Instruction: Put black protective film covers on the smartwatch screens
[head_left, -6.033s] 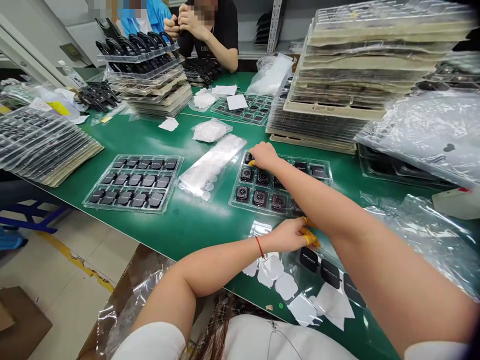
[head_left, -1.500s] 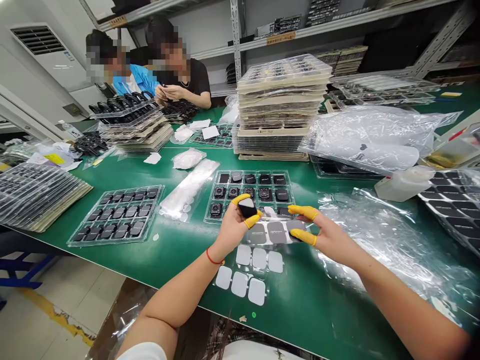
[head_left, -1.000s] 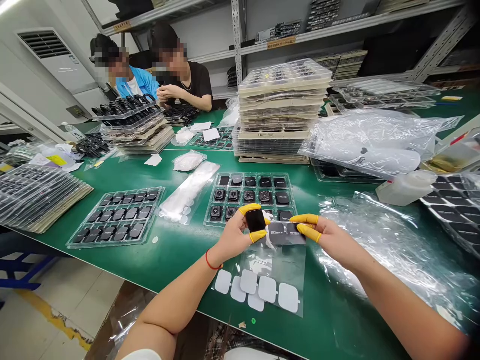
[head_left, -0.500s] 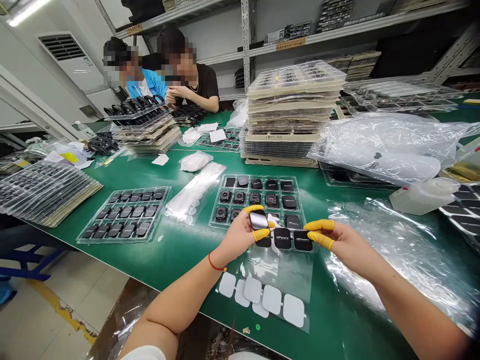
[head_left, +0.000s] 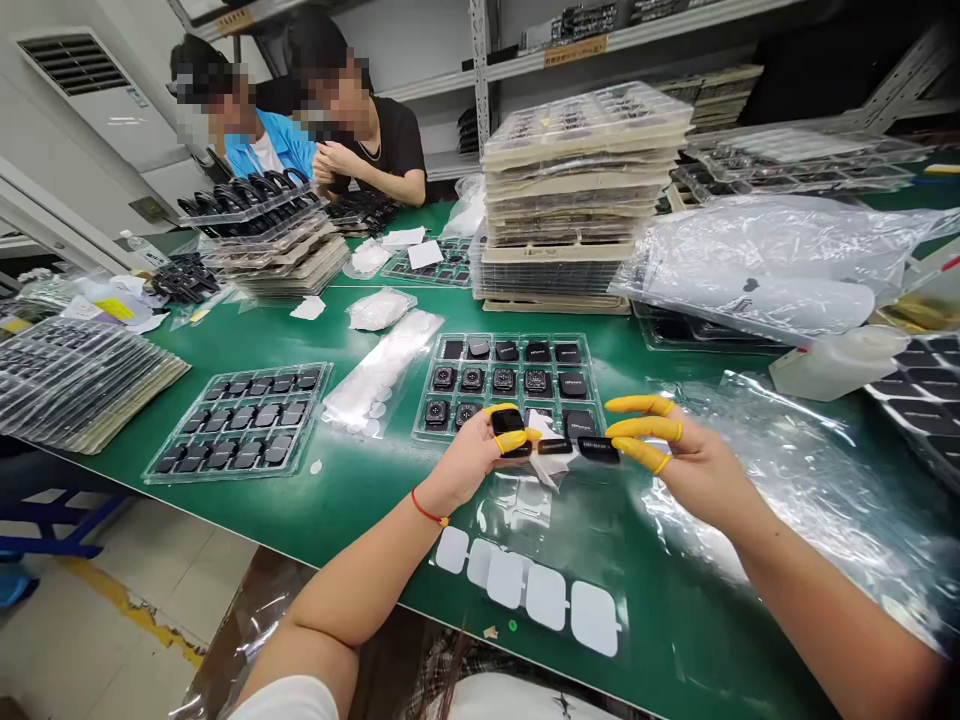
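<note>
My left hand (head_left: 471, 457), with yellow finger cots, is shut on a glossy black square watch body (head_left: 508, 421). It sits just right of that hand, above a strip of black printed pads on clear film (head_left: 577, 447), which appears nearly edge-on with a white paper scrap (head_left: 544, 465) under it. My right hand (head_left: 694, 455) is open, its yellow-cotted fingers spread and just off the strip's right end. Close beyond lies a clear tray of black square watch bodies (head_left: 510, 360). Nearer me, white rounded pads sit on a clear sheet (head_left: 525, 515).
A second tray of black pieces (head_left: 240, 420) and a long bag of white pads (head_left: 382, 365) lie left on the green table (head_left: 675, 610). Tall tray stacks (head_left: 585, 200), plastic wrap (head_left: 757, 270) and a white bottle (head_left: 838, 362) stand beyond. Two co-workers (head_left: 337, 120) sit far back.
My right hand has let go of the black strip and drawn back to the right, fingers spread. The strip now lies lower and tilted. My left hand keeps the black square.
</note>
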